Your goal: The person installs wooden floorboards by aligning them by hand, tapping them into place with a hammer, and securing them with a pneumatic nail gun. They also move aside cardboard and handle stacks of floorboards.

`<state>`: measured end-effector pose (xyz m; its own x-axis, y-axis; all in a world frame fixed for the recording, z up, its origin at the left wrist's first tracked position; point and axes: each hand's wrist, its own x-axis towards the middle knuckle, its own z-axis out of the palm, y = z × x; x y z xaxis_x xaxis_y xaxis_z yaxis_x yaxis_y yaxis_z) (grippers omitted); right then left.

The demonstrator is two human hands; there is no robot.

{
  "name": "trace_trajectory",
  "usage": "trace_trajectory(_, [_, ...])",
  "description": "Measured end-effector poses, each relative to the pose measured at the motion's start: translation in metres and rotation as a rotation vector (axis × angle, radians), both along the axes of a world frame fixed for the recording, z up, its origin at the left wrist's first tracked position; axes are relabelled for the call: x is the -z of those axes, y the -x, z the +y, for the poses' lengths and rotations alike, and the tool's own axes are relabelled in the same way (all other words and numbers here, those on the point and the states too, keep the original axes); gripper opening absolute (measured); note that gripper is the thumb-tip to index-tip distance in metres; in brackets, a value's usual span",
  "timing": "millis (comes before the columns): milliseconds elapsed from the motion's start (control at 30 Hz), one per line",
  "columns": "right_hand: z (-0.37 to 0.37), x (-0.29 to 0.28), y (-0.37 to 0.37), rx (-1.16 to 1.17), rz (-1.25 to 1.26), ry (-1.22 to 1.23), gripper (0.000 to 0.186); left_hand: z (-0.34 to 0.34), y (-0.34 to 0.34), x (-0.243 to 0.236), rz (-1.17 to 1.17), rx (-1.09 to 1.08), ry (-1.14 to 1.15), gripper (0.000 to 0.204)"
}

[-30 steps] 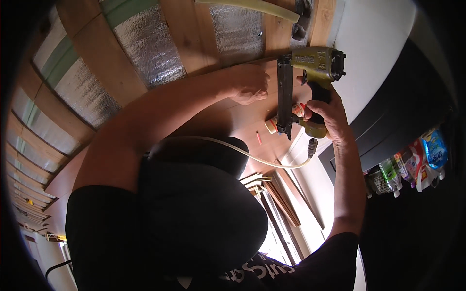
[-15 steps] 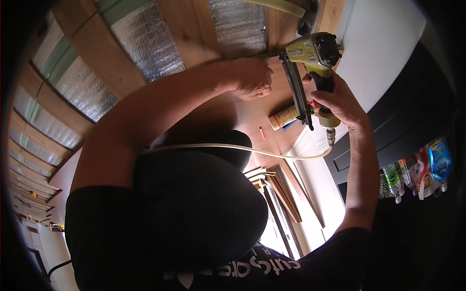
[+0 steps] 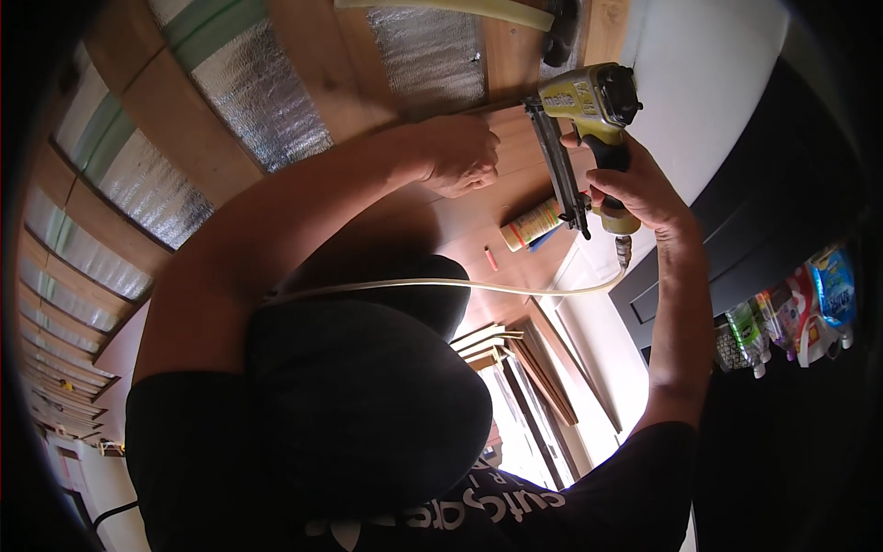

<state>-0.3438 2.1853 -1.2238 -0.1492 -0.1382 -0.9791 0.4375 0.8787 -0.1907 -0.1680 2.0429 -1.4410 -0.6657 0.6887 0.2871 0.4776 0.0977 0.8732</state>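
Nail gun (image 3: 572, 99), yellow and black, between one and two o'clock, its handle grasped in the person's right hand (image 3: 636, 187), the forearm rising almost straight from four o'clock. The left arm bends in from eight o'clock, its forearm slanting up to twelve, where the left hand (image 3: 463, 158) curls into a fist over a brown panel (image 3: 460, 224); whether it grips anything cannot be told. A pale hose (image 3: 478, 284) trails from the handle's base toward nine.

Silvery foil (image 3: 262, 92) between wooden battens (image 3: 175, 120); pale wall (image 3: 708, 101), dark panelled unit (image 3: 768, 207), bright light (image 3: 596, 419) glaring low down
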Motion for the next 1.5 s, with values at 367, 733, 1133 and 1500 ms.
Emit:
trace_trajectory(367, [0.057, -0.045, 0.037, 0.223, 0.418, 0.044, 0.057, 0.026, 0.035, -0.008, -0.132, 0.034, -0.022, 0.007])
trace_trajectory(733, [0.065, -0.012, 0.066, 0.101, 0.245, -0.031, 0.055, 0.054, 0.08, -0.009, -0.019, 0.046, 0.039, 0.015])
trace_trajectory(1133, [0.086, -0.008, 0.093, -0.013, 0.16, -0.058, 0.047, 0.054, 0.083, -0.005, -0.043, 0.1, 0.061, 0.013])
trace_trajectory(1500, [0.1, -0.007, 0.109, 0.02, 0.169, -0.091, 0.06, 0.053, 0.081, -0.006, -0.048, 0.097, 0.086, 0.018])
